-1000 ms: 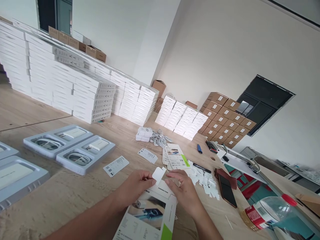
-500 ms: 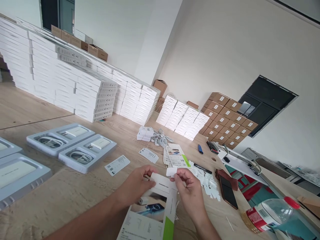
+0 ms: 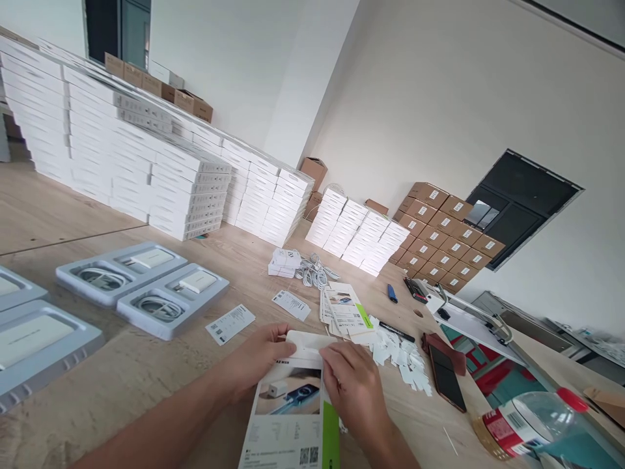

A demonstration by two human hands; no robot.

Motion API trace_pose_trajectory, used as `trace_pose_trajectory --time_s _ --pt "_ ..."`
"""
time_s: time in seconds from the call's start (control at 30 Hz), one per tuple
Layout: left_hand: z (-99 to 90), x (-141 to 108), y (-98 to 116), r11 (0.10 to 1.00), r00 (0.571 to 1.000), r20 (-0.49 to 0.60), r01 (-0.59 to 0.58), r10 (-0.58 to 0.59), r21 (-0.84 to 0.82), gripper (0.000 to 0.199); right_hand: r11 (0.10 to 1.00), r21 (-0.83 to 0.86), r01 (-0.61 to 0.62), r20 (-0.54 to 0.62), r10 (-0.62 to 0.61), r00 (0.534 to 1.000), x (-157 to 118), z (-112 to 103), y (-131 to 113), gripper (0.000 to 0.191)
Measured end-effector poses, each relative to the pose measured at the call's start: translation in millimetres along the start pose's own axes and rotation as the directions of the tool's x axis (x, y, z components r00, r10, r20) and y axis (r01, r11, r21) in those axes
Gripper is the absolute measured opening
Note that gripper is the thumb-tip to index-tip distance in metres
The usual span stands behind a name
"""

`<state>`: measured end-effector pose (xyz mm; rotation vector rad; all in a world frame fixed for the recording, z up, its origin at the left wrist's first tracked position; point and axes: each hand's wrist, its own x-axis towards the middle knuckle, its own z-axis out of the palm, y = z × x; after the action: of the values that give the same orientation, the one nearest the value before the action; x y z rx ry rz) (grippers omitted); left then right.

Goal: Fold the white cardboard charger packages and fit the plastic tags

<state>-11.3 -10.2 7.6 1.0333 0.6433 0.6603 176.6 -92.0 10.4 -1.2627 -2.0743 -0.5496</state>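
Note:
A white printed box (image 3: 288,417) with a green side edge and a picture of a phone stands upright at the bottom centre. My left hand (image 3: 261,358) pinches the top left corner of its white end between thumb and fingers. On the right, my right hand (image 3: 354,381) has its fingers closed at the top right corner of the same box. Whether a small white piece is still between those fingers is hidden.
Grey-blue trays (image 3: 173,299) with chargers and coiled cables lie at left. White box stacks (image 3: 185,182) stand behind. Printed cards (image 3: 344,306), white slips (image 3: 403,358), a phone (image 3: 446,378) and a bottle (image 3: 530,420) are at right.
My right hand has moved left and down onto the box's top edge, and the small white piece it held up no longer shows separately. The box's top has tilted, showing a broad white end.

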Motion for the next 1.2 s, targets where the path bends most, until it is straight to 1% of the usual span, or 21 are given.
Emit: trace_pose_trajectory --time_s 0.1,0.2,0.3,0.47,0.57,0.67,0.73,0.8,0.87,0.9,0.97,1.0,1.03,1.1,1.13,1.2 --pt "-1.8 -0.6 0.7 1.0 1.0 -0.024 0.001 -0.001 0.002 0.017 0.995 -0.016 0.095 0.038 -0.094 0.995 2.2 -3.5 1.1 0.021" --pt "-1.5 -1.8 3.3 0.995 0.999 -0.034 -0.022 0.026 0.099 0.011 0.988 -0.052 0.148 0.048 -0.145 0.988 5.4 -5.8 0.0 0.02" --pt "0.3 -2.6 6.0 0.977 0.997 0.004 -0.076 0.077 0.2 0.01 0.982 -0.104 0.155 0.039 -0.152 0.988 6.3 -4.9 -2.3 0.02" --pt "4.1 -4.0 8.8 0.966 0.991 0.033 -0.135 0.131 0.222 0.018 0.977 -0.163 0.138 0.017 -0.137 0.99 3.8 -2.2 -5.6 0.019" --pt "5.8 -5.9 9.4 0.938 0.986 0.034 -0.164 0.162 0.304 0.019 0.977 -0.177 0.118 0.021 -0.116 0.993 2.6 0.5 -7.9 0.018" --pt "5.9 -6.7 9.0 0.904 0.985 0.016 -0.162 0.17 0.395 0.018 0.984 -0.152 0.096 0.026 -0.093 0.995 2.3 3.5 -9.5 0.018" --pt "5.4 -6.4 8.7 0.898 0.985 0.011 -0.162 0.173 0.408 0.017 0.996 -0.082 0.046 -0.01 -0.047 0.999 2.9 3.5 -8.7 0.019" --pt "5.0 -6.0 8.6 0.899 0.982 0.011 -0.179 0.19 0.4 0.015 0.999 0.019 -0.04 -0.037 0.041 0.998 3.7 0.6 -5.4 0.02" --pt "5.0 -6.2 8.4 0.896 0.976 0.023 -0.209 0.217 0.391 0.014 0.983 0.123 -0.139 -0.024 0.143 0.989 3.9 -4.2 0.1 0.018" --pt "5.2 -6.7 8.4 0.894 0.973 0.031 -0.221 0.227 0.391 0.014 0.965 0.176 -0.194 -0.002 0.198 0.98 3.6 -6.8 3.3 0.021" --pt "6.3 -8.2 8.2 0.887 0.97 0.05 -0.236 0.236 0.396 0.014 0.9 0.292 -0.323 0.083 0.312 0.946 2.5 -11.2 9.5 0.039" --pt "7.1 -9.1 8.1 0.882 0.969 0.057 -0.242 0.24 0.404 0.014 0.85 0.353 -0.391 0.145 0.363 0.92 1.9 -12.8 11.9 0.046" --pt "7.9 -10.1 8.1 0.877 0.968 0.064 -0.247 0.243 0.413 0.014 0.79 0.408 -0.457 0.212 0.405 0.89 1.4 -13.9 13.6 0.049" --pt "9.5 -11.7 8.2 0.868 0.968 0.081 -0.25 0.239 0.428 0.017 0.676 0.486 -0.554 0.318 0.454 0.832 1.3 -15.2 15.2 0.046" --pt "10.1 -12.3 8.2 0.865 0.968 0.089 -0.251 0.236 0.435 0.019 0.635 0.51 -0.58 0.343 0.468 0.814 1.7 -15.6 15.2 0.044" --pt "10.8 -13.1 8.0 0.859 0.967 0.098 -0.254 0.235 0.446 0.022 0.59 0.534 -0.605 0.363 0.486 0.795 3.0 -16.2 14.6 0.039"
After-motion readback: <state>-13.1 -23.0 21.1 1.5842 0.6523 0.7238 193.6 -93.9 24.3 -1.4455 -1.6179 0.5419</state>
